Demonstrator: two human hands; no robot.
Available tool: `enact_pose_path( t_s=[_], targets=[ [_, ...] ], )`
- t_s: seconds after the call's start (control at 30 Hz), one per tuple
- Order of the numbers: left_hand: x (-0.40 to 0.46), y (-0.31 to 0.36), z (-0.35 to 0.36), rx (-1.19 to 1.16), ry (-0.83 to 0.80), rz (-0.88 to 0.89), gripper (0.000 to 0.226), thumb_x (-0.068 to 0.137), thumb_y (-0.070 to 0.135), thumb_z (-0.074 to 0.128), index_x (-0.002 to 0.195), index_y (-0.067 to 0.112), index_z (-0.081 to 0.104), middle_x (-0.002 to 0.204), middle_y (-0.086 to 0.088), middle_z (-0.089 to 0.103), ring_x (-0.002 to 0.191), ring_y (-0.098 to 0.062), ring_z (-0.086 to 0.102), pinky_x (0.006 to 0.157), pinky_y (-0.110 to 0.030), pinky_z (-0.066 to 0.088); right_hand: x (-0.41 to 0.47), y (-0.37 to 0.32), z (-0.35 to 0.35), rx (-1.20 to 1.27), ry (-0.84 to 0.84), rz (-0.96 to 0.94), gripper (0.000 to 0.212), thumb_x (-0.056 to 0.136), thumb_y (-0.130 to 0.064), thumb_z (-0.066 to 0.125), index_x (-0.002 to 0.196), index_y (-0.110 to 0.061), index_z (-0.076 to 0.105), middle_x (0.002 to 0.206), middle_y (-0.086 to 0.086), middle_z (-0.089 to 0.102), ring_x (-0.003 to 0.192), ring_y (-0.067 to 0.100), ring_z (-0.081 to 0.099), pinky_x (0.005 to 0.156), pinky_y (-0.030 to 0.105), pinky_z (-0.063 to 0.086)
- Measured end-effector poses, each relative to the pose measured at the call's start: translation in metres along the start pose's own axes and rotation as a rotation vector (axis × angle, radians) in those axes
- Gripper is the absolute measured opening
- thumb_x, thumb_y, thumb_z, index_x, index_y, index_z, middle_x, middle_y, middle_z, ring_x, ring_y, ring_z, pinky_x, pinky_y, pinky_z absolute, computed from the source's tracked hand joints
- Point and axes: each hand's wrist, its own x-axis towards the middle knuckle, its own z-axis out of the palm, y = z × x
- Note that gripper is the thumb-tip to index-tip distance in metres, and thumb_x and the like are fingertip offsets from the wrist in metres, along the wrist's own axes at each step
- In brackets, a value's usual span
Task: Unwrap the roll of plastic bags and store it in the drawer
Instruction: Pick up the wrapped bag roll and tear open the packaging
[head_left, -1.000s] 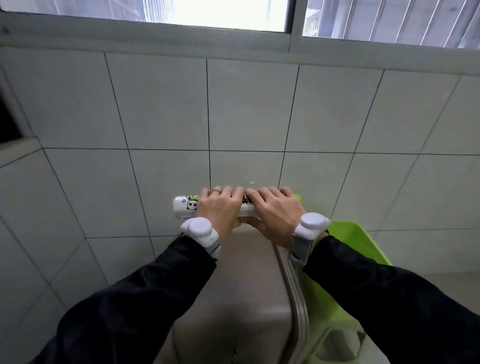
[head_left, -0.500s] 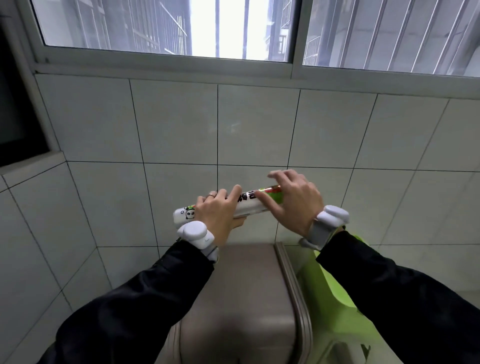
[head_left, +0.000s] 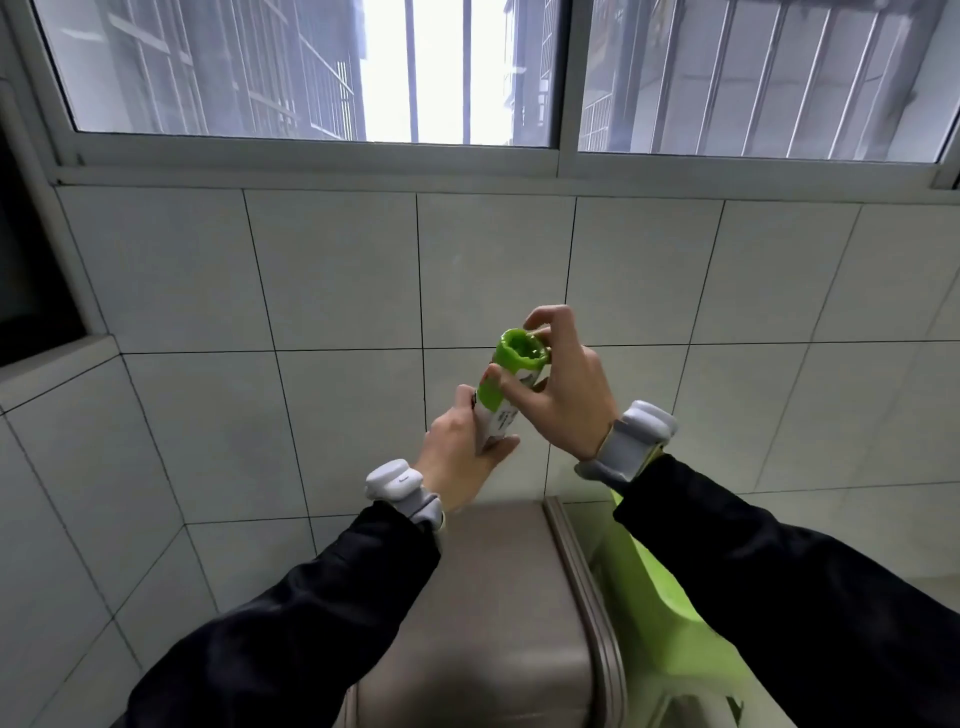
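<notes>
Roll (head_left: 506, 382): held up in front of the tiled wall, tilted, its green open end pointing up and toward the camera, its white printed end lower left; it is in both hands, above the far edge of the grey unit.
Left hand (head_left: 460, 454): closed around the lower, white part of the roll, thumb lying along the wrapper, palm turned to the right.
Right hand (head_left: 563, 389): gripping the upper, green part; thumb (head_left: 506, 383) pressed on the near side of the green wrapper, the other fingers curled around the far side, the index finger arched over the open end.
Wrapper: green at the top with a ragged, crumpled rim around a hollow centre; white with small print below. Whether it is already torn loose cannot be told.
Wrist bands: a pale grey device on the left wrist (head_left: 397, 486) and another on the right wrist (head_left: 631, 441), each just past a black sleeve.
Sleeves: black, both reaching in from the lower corners.
Grey unit (head_left: 493, 613): a smooth brown-grey top below the hands, with a ridged strip along its right edge.
Green object (head_left: 670, 629): bright green plastic, just right of the grey unit, partly hidden by the right sleeve.
Wall (head_left: 332, 270): pale square tiles with dark joints.
Window (head_left: 467, 78): above the tiles, metal-framed, with bars and buildings outside.
</notes>
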Motion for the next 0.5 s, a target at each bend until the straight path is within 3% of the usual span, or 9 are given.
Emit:
enact_pose_path(
  t_s=[0.13, 0.2, 0.3, 0.4, 0.5],
  targets=[
    [0.001, 0.019, 0.0, -0.189, 0.05, 0.031, 0.062, 0.08, 0.017, 0.069, 0.12, 0.027, 0.023, 0.077, 0.009, 0.053, 0.067, -0.028, 0.057, 0.059, -0.032, 0.048, -0.006, -0.003, 0.006, -0.124, -0.038, -0.095, 0.047, 0.08, -0.044, 0.071, 0.104, -0.013, 0.046, 0.082, -0.002, 0.06, 0.065, 0.02, 0.054, 0.06, 0.035, 0.049],
    [0.004, 0.025, 0.0, -0.226, 0.074, 0.018, 0.069, 0.078, 0.013, 0.069, 0.124, 0.026, 0.02, 0.078, 0.01, 0.053, 0.065, -0.022, 0.056, 0.059, -0.031, 0.049, -0.005, -0.001, 0.007, -0.155, -0.029, -0.102, 0.043, 0.081, -0.046, 0.07, 0.101, -0.012, 0.051, 0.083, -0.002, 0.061, 0.068, 0.017, 0.054, 0.062, 0.031, 0.049],
    [0.004, 0.027, -0.001, -0.21, 0.112, 0.043, 0.078, 0.076, 0.015, 0.073, 0.127, 0.029, 0.016, 0.089, 0.003, 0.058, 0.072, -0.017, 0.062, 0.062, -0.035, 0.055, -0.002, 0.002, 0.005, -0.182, -0.053, -0.134, 0.044, 0.082, -0.052, 0.064, 0.1, -0.013, 0.059, 0.09, 0.002, 0.069, 0.073, 0.017, 0.061, 0.067, 0.032, 0.053],
    [0.002, 0.025, 0.001, -0.201, 0.105, 0.065, 0.085, 0.075, 0.015, 0.078, 0.131, 0.033, 0.016, 0.096, 0.003, 0.06, 0.079, -0.018, 0.065, 0.064, -0.032, 0.055, 0.001, 0.001, 0.003, -0.212, -0.138, -0.097, 0.054, 0.086, -0.063, 0.042, 0.098, -0.016, 0.064, 0.087, 0.002, 0.072, 0.076, 0.019, 0.067, 0.07, 0.035, 0.056],
    [0.001, 0.023, 0.003, -0.187, 0.087, 0.069, 0.086, 0.072, 0.015, 0.079, 0.13, 0.034, 0.019, 0.098, 0.002, 0.061, 0.081, -0.023, 0.063, 0.066, -0.036, 0.053, 0.013, 0.004, -0.005, -0.261, -0.2, -0.033, 0.048, 0.092, -0.056, 0.035, 0.085, -0.021, 0.067, 0.078, 0.0, 0.071, 0.072, 0.021, 0.067, 0.068, 0.039, 0.056]
  ],
)
